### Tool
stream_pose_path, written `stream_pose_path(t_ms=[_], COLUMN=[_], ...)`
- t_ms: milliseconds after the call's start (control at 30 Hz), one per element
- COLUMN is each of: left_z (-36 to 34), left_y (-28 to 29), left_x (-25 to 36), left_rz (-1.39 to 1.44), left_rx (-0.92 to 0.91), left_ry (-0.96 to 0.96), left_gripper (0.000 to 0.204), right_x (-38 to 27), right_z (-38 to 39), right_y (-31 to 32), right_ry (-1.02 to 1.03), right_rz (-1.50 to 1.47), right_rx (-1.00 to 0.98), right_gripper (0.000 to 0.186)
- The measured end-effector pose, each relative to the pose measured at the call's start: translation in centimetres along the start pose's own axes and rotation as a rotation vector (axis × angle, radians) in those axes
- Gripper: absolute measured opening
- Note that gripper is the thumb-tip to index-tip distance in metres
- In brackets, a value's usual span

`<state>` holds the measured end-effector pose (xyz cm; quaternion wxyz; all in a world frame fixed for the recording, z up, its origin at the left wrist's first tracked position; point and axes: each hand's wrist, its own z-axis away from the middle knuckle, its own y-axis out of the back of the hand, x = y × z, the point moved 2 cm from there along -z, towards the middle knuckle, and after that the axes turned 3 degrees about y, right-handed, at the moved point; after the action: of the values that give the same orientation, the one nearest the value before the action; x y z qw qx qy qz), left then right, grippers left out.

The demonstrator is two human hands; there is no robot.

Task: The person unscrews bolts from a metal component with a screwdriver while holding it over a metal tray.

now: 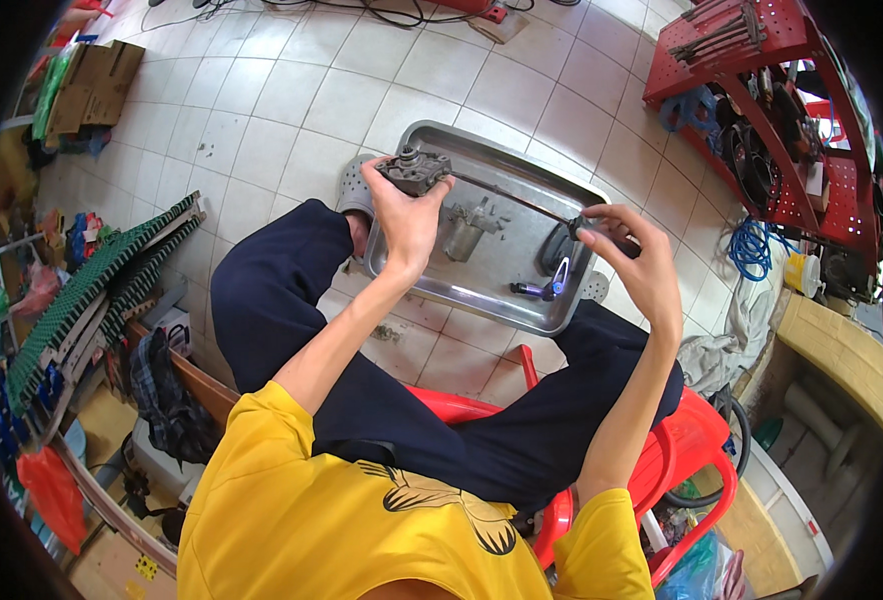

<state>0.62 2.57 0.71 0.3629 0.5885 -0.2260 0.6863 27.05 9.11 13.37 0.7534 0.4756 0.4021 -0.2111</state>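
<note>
My left hand (404, 222) is closed around a dark grey metal casting (416, 170), perhaps a mechanical housing, held above the left side of a metal tray (441, 293). My right hand (641, 262) grips the dark handle of a long thin screwdriver (521, 199) over the tray's right side. Its shaft runs leftward to the casting; I cannot tell whether the tip touches it. Inside the tray lies a grey metal cylinder (463, 240) with small bits around it. Near the right end are a dark rounded piece (557, 250) and a small blue-purple lit object (551, 285).
A red perforated tool rack (691, 60) stands at the right, with a coiled blue hose (751, 250) below it. Red plastic chair parts (696, 440) surround my seat. Green-black slatted pieces (101, 290) lean at the left. Black cables (391, 12) lie on the tiled floor ahead.
</note>
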Motion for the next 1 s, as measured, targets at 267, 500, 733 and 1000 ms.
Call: stream_pose_path(t_ms=[267,500,733,1000], left_z=[0.6,0.9,0.7,0.2], left_y=[-0.4,-0.5,-0.4,-0.1], left_x=[-0.8,-0.1,0.9,1.1], left_rz=[0.121,0.047,-0.033,-0.119], left_rx=[-0.020,-0.014,-0.021,-0.069], left_ry=[-0.029,-0.094,-0.156,-0.177], left_gripper=[0.068,0.070,0.066,0.056], right_x=[0.9,2.4,0.9,0.1], right_z=[0.7,0.7,0.5,0.8], right_y=[-0.8,-0.2,-0.7,-1.9], right_ry=[0.078,-0.211,-0.019,0.133], right_rz=[0.251,-0.031,0.137,0.431], right_rx=[-0.177,-0.130,0.032,0.052], right_gripper=[0.039,0.026,0.030,0.043])
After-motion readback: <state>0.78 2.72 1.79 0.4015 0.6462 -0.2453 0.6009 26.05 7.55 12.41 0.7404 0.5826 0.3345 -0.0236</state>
